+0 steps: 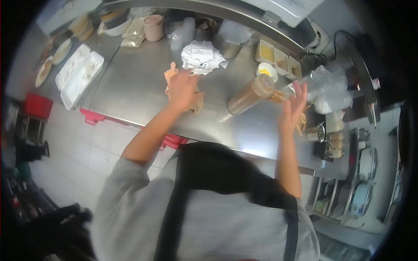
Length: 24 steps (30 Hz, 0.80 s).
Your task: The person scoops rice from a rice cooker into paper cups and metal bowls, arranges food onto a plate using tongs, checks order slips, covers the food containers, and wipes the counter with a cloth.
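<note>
On the steel counter [130, 85], my left hand [183, 90] is closed over a crumpled orange-tan cloth [198, 105], which sticks out on both sides of it. Motion blurs the fingers of that hand. My right hand [294, 106] is raised over the counter's right part with its fingers stretched out and nothing in them. Between the hands stands a tall clear bottle [248, 96] of brown sauce, nearer to my right hand. Behind my left hand lies a pile of paper slips [202, 56].
At the left is an open white foam box [80, 78]. A pink canister [153, 28] and a metal pot [228, 45] stand at the back. White trays of food [272, 54], a small bowl [266, 71] and plastic bags [328, 85] are on the right.
</note>
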Tool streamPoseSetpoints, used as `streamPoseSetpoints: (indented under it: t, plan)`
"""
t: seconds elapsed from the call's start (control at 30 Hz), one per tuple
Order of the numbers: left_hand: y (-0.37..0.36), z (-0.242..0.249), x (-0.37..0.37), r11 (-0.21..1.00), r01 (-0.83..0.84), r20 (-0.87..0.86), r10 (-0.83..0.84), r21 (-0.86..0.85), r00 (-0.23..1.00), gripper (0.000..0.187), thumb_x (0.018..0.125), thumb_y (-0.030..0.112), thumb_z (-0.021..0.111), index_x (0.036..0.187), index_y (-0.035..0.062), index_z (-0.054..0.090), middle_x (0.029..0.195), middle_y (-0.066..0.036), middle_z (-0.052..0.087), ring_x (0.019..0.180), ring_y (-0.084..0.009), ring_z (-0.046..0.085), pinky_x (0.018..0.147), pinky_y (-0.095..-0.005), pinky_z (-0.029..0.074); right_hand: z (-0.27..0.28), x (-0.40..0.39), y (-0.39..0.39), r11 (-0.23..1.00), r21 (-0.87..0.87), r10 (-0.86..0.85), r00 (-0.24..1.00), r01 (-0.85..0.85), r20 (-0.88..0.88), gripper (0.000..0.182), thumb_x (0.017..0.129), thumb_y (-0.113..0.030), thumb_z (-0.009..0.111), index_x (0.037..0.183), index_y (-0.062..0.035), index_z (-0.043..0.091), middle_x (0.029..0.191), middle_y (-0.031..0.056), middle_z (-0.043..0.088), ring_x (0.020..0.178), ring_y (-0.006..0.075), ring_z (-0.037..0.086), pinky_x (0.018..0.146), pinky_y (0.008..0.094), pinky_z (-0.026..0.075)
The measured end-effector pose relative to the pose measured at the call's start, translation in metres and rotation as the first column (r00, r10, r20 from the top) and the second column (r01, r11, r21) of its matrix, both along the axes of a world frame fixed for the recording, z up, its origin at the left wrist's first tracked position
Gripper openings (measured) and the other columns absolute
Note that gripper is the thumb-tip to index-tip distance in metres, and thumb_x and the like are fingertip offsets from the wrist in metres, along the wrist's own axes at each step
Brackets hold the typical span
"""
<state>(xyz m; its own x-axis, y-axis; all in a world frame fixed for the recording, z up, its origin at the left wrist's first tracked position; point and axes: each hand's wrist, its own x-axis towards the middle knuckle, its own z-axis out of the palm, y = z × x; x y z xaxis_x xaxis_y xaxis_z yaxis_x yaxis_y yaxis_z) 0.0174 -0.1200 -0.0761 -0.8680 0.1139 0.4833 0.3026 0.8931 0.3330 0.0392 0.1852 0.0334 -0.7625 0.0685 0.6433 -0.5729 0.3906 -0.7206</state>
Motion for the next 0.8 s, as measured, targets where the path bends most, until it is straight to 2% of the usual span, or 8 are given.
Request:
streamPoseSetpoints:
  t: [0.1,0.23,0.4,0.5,0.53,0.6,0.73,0.8]
  plan:
    - [-0.053,-0.027,0.012,0.99,-0.012,-0.077,0.001,-0.14,0.997,0.026,0.071,0.019,0.073,0.095,0.0109,0.067,0.117,-0.008,0.055,0.121,-0.0306,0.044,0.096,-0.0433,0.036,-0.032,0.047,0.006,0.996,-0.082,0.031,0.993,-0.022,0.117,0.057,0.09,-0.024,0.054,0.139,-0.0039,0.034,0.113,0.0116,0.057,0.107,0.018,0.052,0.093,0.0331,0.038]
    - [-0.021,0.043,0.036,0.961,0.175,-0.153,-0.144,0.214,0.978,0.017,0.069,0.009,0.073,0.085,0.0081,0.067,0.108,-0.008,0.059,0.109,-0.03,0.052,0.086,-0.0385,0.044,-0.059,0.074,-0.022,0.875,-0.431,0.454,0.685,-0.221,0.57,0.047,0.096,-0.034,0.045,0.133,-0.0043,0.042,0.103,0.0085,0.063,0.098,0.0166,0.058,0.086,0.0315,0.044]
    - [0.06,0.107,0.073,0.717,0.646,-0.066,-0.654,0.261,0.753,0.029,0.066,0.004,0.077,0.092,0.0043,0.065,0.102,-0.011,0.06,0.099,-0.0292,0.058,0.084,-0.0371,0.047,-0.062,0.077,-0.064,0.067,-0.977,0.935,0.329,0.201,0.132,0.046,0.095,-0.042,0.049,0.125,-0.0067,0.05,0.099,0.0096,0.064,0.088,0.0183,0.061,0.079,0.0329,0.051]
    - [0.078,0.12,0.068,0.699,0.679,-0.153,-0.663,0.223,0.733,0.046,0.065,0.005,0.079,0.107,0.0054,0.059,0.118,-0.01,0.055,0.11,-0.0263,0.053,0.089,-0.0382,0.046,-0.078,0.078,-0.035,0.362,-0.932,0.819,0.478,0.0,0.318,0.037,0.092,-0.033,0.057,0.119,-0.0076,0.053,0.098,0.0098,0.064,0.083,0.0192,0.062,0.073,0.0328,0.053]
    - [0.078,0.116,0.058,0.716,0.601,-0.103,-0.609,0.355,0.787,0.055,0.064,0.006,0.079,0.114,0.0062,0.056,0.124,-0.01,0.051,0.114,-0.025,0.051,0.09,-0.039,0.045,-0.073,0.074,-0.024,0.334,-0.915,0.719,0.567,0.225,0.402,0.032,0.088,-0.028,0.064,0.112,-0.0085,0.055,0.092,0.008,0.063,0.078,0.0191,0.063,0.066,0.0335,0.053]
    - [0.079,0.096,0.029,0.716,0.44,0.094,-0.572,0.541,0.815,0.092,0.061,0.011,0.084,0.138,0.009,0.032,0.14,-0.01,0.036,0.127,-0.0226,0.039,0.097,-0.0427,0.041,-0.081,0.047,0.015,0.211,-0.968,0.669,0.701,0.138,0.245,0.033,0.087,-0.031,0.065,0.109,-0.0081,0.055,0.089,0.0059,0.062,0.073,0.0186,0.062,0.06,0.0334,0.053]
    - [0.121,0.084,-0.008,0.71,0.347,0.151,-0.536,0.613,0.831,0.106,0.055,0.02,0.088,0.14,0.0073,0.025,0.137,-0.014,0.04,0.125,-0.0281,0.042,0.1,-0.0422,0.039,0.005,-0.001,0.003,0.492,-0.87,0.399,0.879,0.034,0.26,0.033,0.093,-0.033,0.053,0.114,-0.0083,0.054,0.112,0.0115,0.054,0.104,0.0221,0.054,0.091,0.0353,0.043]
    - [0.133,0.062,-0.025,0.631,0.339,0.129,-0.576,0.698,0.807,0.101,0.056,0.019,0.087,0.137,0.0074,0.028,0.133,-0.014,0.044,0.122,-0.0256,0.045,0.098,-0.0386,0.04,-0.019,-0.024,-0.032,0.934,-0.286,-0.194,0.976,0.213,0.096,0.04,0.095,-0.033,0.048,0.119,-0.002,0.051,0.128,0.0146,0.047,0.114,0.0268,0.05,0.098,0.0353,0.038]
